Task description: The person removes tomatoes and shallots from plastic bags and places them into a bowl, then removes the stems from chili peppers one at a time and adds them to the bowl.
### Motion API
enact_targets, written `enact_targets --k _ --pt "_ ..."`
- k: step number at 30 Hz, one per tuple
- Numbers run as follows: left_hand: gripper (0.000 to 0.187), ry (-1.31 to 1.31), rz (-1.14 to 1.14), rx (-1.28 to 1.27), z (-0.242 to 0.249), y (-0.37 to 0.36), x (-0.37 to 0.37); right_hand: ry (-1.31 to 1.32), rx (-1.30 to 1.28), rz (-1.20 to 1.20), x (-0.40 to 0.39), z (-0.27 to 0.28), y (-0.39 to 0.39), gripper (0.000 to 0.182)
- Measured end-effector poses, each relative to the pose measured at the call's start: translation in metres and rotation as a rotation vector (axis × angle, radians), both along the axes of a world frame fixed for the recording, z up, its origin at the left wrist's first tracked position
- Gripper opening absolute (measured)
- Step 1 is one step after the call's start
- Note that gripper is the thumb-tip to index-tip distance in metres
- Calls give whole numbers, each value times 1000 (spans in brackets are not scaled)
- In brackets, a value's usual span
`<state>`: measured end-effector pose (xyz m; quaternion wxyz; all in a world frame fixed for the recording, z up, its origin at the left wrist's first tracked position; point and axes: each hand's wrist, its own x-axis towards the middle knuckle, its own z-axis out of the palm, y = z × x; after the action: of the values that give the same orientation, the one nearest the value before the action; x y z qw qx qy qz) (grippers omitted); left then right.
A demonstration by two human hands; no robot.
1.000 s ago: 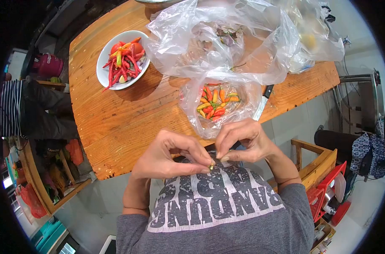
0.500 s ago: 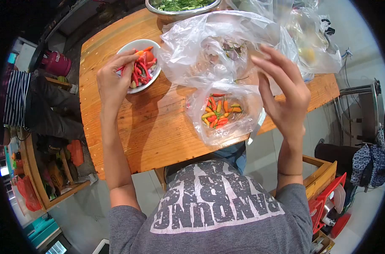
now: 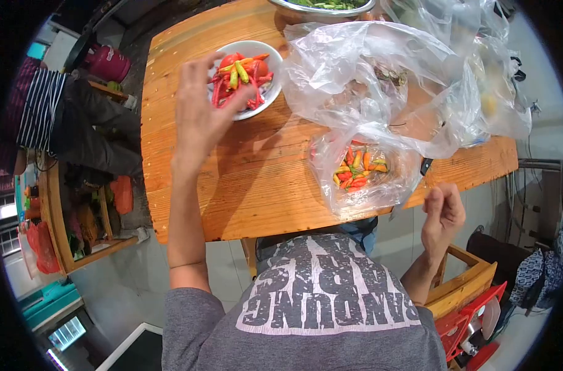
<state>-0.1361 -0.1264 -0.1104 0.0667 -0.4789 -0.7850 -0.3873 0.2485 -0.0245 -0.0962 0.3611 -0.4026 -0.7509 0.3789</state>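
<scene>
My left hand (image 3: 201, 108) is open, thumb and fingers apart, at the left side of a white bowl (image 3: 273, 57) and partly covering it. In the bowl are a tomato (image 3: 257, 68), long red chillies (image 3: 220, 93) and small yellow-green and orange chillies (image 3: 234, 76). My right hand (image 3: 443, 216) is curled closed just off the table's front edge; whether anything is inside I cannot see. Near it on the table is a clear plastic bag (image 3: 331, 196) with several small red, orange and yellow chillies (image 3: 359, 166). A black knife handle (image 3: 425, 166) shows beside this bag.
Large crumpled plastic bags (image 3: 331, 55) cover the back right of the wooden table (image 3: 250, 204). A metal basin (image 3: 318, 12) of chopped greens stands at the back edge. Someone in a striped top (image 3: 41, 102) is at the left, near a pink gas cylinder (image 3: 108, 63).
My left hand has opened and shifted back from the bowl's contents, where small chillies now lie on top. My right hand has dropped from above the bags to the front edge and curled closed.
</scene>
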Motion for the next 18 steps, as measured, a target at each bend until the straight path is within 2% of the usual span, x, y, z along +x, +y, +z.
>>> enact_targets --k 1,4,5,7,9,12,15,17,18 --pt "42 108 -51 -29 -6 5 2 -16 -14 -2 -14 6 -4 3" --pt "39 118 -96 -93 -26 20 -16 -30 -46 33 -40 16 -10 12" --pt "33 63 -81 -128 -27 22 -19 -91 26 100 -37 16 -3 13" --pt "27 67 -75 -85 -24 22 -18 -209 153 257 -31 14 6 14" --pt "21 83 -59 -38 -19 19 -17 -231 125 265 -30 16 9 19" --pt "24 147 -10 205 -9 14 6 -256 177 327 -38 13 12 23" --pt "28 13 -261 237 12 4 61 -295 207 399 -54 6 14 27" --pt "32 -96 -542 59 14 2 103 -360 271 443 -61 -7 22 38" --pt "35 -51 -588 -7 13 7 116 -425 260 431 -65 -11 26 38"
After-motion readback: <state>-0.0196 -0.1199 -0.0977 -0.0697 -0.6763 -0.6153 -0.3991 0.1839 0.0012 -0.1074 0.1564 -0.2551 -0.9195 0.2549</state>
